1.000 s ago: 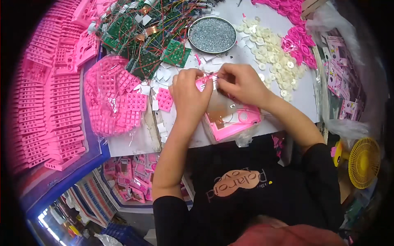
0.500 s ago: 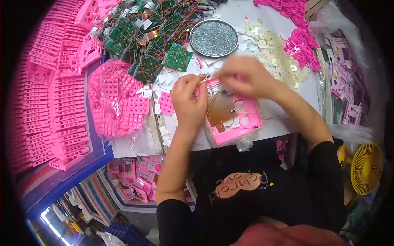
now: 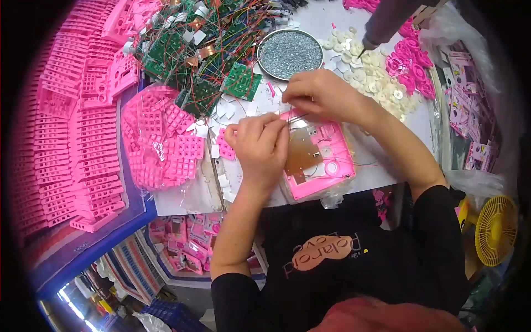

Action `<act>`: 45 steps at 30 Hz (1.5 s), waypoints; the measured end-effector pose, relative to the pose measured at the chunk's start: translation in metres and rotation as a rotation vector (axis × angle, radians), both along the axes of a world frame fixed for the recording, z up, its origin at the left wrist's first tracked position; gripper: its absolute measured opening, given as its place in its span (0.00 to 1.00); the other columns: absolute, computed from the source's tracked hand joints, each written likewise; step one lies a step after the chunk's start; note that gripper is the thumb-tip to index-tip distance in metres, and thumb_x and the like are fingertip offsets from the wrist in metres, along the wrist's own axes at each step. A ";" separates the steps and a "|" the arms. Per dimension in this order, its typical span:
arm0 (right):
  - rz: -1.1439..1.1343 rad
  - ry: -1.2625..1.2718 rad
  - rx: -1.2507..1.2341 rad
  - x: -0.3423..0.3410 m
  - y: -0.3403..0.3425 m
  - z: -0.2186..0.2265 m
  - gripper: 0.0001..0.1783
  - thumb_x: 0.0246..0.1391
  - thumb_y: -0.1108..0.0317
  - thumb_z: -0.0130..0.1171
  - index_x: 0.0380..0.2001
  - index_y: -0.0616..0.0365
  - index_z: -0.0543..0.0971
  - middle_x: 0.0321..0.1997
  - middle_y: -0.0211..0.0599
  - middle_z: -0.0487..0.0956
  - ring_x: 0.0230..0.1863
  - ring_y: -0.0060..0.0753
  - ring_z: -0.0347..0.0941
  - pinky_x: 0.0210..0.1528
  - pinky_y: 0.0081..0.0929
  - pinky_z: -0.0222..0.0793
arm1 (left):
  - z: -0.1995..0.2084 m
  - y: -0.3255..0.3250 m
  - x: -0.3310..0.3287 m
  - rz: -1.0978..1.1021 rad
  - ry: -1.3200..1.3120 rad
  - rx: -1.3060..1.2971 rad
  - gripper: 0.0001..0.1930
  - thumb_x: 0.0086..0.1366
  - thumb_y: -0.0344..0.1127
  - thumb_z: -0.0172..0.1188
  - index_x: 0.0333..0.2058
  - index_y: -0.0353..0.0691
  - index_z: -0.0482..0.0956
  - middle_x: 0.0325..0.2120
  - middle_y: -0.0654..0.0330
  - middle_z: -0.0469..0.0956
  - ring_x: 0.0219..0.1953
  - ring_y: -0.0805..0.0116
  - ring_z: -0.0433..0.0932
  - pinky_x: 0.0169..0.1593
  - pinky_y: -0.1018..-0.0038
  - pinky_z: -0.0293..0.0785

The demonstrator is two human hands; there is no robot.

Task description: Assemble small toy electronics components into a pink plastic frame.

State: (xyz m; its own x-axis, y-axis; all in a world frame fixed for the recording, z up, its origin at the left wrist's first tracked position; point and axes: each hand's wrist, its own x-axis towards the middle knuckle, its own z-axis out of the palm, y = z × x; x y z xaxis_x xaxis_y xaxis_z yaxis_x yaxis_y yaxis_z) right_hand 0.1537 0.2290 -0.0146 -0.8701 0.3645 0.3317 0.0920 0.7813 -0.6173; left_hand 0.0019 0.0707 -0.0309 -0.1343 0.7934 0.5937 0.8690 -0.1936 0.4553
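Observation:
A pink plastic housing (image 3: 316,185) lies open side up at the table's near edge, with a brown circuit board (image 3: 302,156) inside and thin wires (image 3: 362,164) trailing out to the right. My left hand (image 3: 259,145) is closed over the housing's upper left corner, its fingers curled; whatever they grip is hidden. Just above the top edge, my right hand (image 3: 327,95) pinches thin wires that run down to the housing. A round tray of small metal screws (image 3: 290,54) sits beyond my right hand.
Green circuit boards with tangled wires (image 3: 241,81) pile up at the far left, near bagged pink keypads (image 3: 166,149). Stacked pink casings (image 3: 77,144) fill the left side. Cream discs (image 3: 376,80) and pink parts (image 3: 409,63) lie right. An electric screwdriver (image 3: 387,25) hangs above them.
My right hand has come down and slowed from a blur into a pinch at the wires. My left hand has shifted slightly right and nearer. The electric screwdriver has come into view at upper right.

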 end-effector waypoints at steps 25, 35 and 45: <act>-0.129 -0.291 0.221 0.058 -0.082 0.008 0.06 0.45 0.69 0.62 0.29 0.55 0.79 0.33 0.35 0.76 0.41 0.41 0.76 0.37 0.36 0.77 | 0.010 0.000 0.014 -0.210 0.100 -0.260 0.05 0.57 0.33 0.68 0.33 0.50 0.84 0.33 0.68 0.81 0.44 0.66 0.76 0.59 0.54 0.53; -0.281 -0.156 0.271 0.061 -0.088 0.011 0.07 0.43 0.69 0.62 0.29 0.54 0.77 0.32 0.33 0.74 0.39 0.38 0.74 0.35 0.33 0.75 | 0.030 0.032 0.014 -0.371 0.412 -0.417 0.05 0.54 0.37 0.64 0.30 0.46 0.82 0.38 0.61 0.74 0.49 0.59 0.72 0.59 0.47 0.57; -0.277 -0.183 0.207 0.066 -0.090 0.005 0.07 0.45 0.70 0.61 0.31 0.53 0.78 0.35 0.33 0.77 0.39 0.38 0.74 0.37 0.32 0.76 | 0.036 0.058 0.024 -0.588 0.591 -0.638 0.06 0.57 0.37 0.63 0.30 0.42 0.81 0.38 0.57 0.77 0.46 0.56 0.76 0.54 0.52 0.69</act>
State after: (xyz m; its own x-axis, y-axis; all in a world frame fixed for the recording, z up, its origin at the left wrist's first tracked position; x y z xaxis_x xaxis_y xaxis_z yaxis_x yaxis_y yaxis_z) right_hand 0.2195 0.1393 -0.0096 -0.7995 0.5360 0.2711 0.4112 0.8174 -0.4033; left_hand 0.0263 0.1290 0.0053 0.5487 0.8284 -0.1124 0.8332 -0.5307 0.1555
